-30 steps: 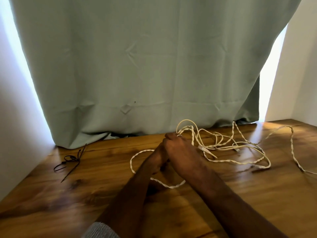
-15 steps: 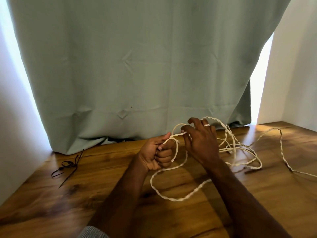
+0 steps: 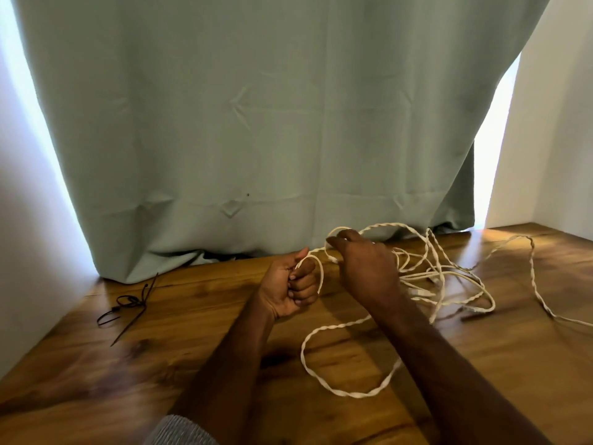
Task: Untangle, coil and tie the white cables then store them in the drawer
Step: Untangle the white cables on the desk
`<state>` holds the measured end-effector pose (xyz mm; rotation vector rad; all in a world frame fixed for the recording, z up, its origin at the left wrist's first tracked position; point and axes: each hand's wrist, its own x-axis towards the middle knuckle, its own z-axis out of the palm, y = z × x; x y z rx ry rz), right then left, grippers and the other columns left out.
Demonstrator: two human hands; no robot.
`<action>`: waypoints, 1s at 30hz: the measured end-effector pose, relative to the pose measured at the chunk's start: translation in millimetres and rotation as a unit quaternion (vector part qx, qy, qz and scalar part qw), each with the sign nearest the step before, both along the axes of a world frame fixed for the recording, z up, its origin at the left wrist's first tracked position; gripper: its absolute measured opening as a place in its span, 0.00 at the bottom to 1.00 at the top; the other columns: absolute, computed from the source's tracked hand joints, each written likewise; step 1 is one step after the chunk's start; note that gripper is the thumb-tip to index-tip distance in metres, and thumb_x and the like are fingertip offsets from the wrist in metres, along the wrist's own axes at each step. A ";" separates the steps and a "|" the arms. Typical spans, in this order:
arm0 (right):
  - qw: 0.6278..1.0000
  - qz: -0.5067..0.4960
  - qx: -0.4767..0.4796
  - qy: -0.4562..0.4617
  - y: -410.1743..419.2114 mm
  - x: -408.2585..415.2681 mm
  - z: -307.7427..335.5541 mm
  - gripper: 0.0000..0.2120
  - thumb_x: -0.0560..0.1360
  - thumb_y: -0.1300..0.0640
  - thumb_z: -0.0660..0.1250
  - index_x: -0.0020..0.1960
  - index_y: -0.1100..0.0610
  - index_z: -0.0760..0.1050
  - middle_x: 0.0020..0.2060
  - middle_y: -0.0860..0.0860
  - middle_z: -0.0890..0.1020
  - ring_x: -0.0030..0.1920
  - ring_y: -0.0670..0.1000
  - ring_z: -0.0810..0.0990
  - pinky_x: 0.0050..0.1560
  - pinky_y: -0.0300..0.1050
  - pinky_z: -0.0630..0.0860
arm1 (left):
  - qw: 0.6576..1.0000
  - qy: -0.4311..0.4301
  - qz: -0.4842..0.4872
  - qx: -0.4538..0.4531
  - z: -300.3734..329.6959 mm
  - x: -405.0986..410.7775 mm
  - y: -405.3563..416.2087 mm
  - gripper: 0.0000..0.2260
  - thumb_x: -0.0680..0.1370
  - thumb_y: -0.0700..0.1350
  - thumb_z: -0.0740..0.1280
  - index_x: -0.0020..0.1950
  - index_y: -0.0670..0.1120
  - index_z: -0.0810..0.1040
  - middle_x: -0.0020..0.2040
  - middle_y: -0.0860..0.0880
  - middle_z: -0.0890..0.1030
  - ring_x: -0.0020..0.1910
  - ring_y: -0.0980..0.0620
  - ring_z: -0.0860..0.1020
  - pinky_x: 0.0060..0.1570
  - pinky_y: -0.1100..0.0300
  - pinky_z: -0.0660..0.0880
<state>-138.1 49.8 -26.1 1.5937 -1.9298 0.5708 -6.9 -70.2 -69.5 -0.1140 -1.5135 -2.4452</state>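
A tangle of white twisted cables (image 3: 446,277) lies on the wooden table (image 3: 160,364), right of centre. My left hand (image 3: 290,289) is a fist closed around a small loop of the cable near the table's middle. Just to its right, my right hand (image 3: 362,268) is raised a little above the table and pinches a strand that arcs up behind it. One long loop (image 3: 321,380) trails forward under my right forearm. A single strand (image 3: 542,303) runs off to the right edge. No drawer is in view.
Several black cable ties (image 3: 128,305) lie at the back left of the table. A grey-green curtain (image 3: 256,123) hangs along the table's rear edge. White walls close in on the left and right sides.
My hands have come apart from over the tangle. The left hand now grips a loop, the right lifted a strand, and a long loop has been drawn toward me.
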 end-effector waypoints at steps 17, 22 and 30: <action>0.896 0.294 -0.077 -0.324 -16.0 -8.0 -21.3 0.07 0.82 0.56 0.65 0.47 0.53 0.79 0.35 0.45 0.82 0.38 0.43 0.81 0.40 0.34 0.73 | 0.998 0.034 0.047 0.038 2.5 -3.1 6.2 0.20 0.81 0.51 0.57 0.30 0.49 0.68 0.22 0.52 0.57 0.20 0.55 0.55 0.23 0.62 0.53; 0.827 0.339 -0.101 -0.438 -13.9 -14.4 -18.3 0.05 0.74 0.61 0.76 0.49 0.53 0.84 0.40 0.50 0.87 0.43 0.51 0.86 0.48 0.48 0.82 | 0.999 0.020 0.003 0.038 0.0 1.5 4.0 0.22 0.82 0.53 0.58 0.29 0.48 0.67 0.21 0.52 0.57 0.19 0.55 0.55 0.23 0.63 0.53; 0.819 0.344 -0.100 -0.448 -10.9 -15.3 -17.7 0.07 0.74 0.63 0.75 0.51 0.54 0.85 0.42 0.49 0.88 0.46 0.50 0.87 0.52 0.47 0.82 | 0.999 0.003 0.014 0.047 0.6 2.7 5.6 0.21 0.82 0.54 0.58 0.30 0.48 0.66 0.22 0.53 0.57 0.19 0.56 0.55 0.22 0.65 0.55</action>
